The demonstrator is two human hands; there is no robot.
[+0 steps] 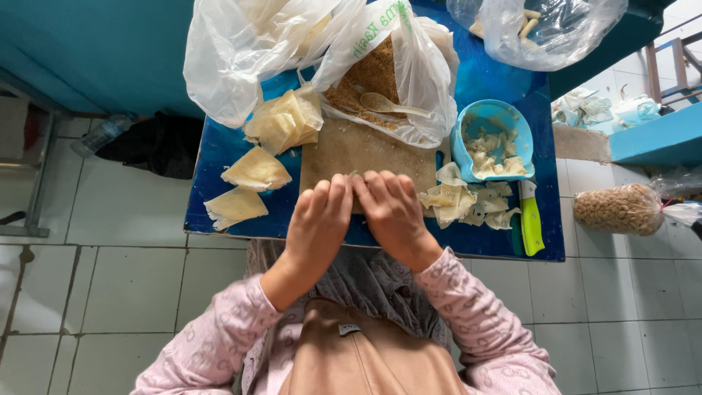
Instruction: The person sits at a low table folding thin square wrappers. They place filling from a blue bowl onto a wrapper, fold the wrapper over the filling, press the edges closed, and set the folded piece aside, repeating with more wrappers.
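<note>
Far left at nine o'clock, on the floor: plastic bottle [102,134] beside a dark cloth [157,143]. On the blue surface [219,150], at ten o'clock of the hands: two folded pale wrappers [256,170] [235,205], well apart from the board; above them a loose stack of wrappers [287,121] spilling from a white plastic bag [241,51]. At twelve o'clock: wooden board [358,150], and beyond it an open bag of brown crumbs [369,77] with a spoon [391,104] lying in it. Left hand [318,219] and right hand [391,212] side by side at the board's near edge, palms down, fingers [340,192] curled together and pressing on something small under the fingertips; mostly hidden, cannot tell what. At three o'clock of the hands: torn wrapper scraps [468,201], a blue bowl [491,117] of pale filling, a green-handled knife [531,223] near the surface's right edge. Far right: clear bag of peanuts [621,208] on the floor
</note>
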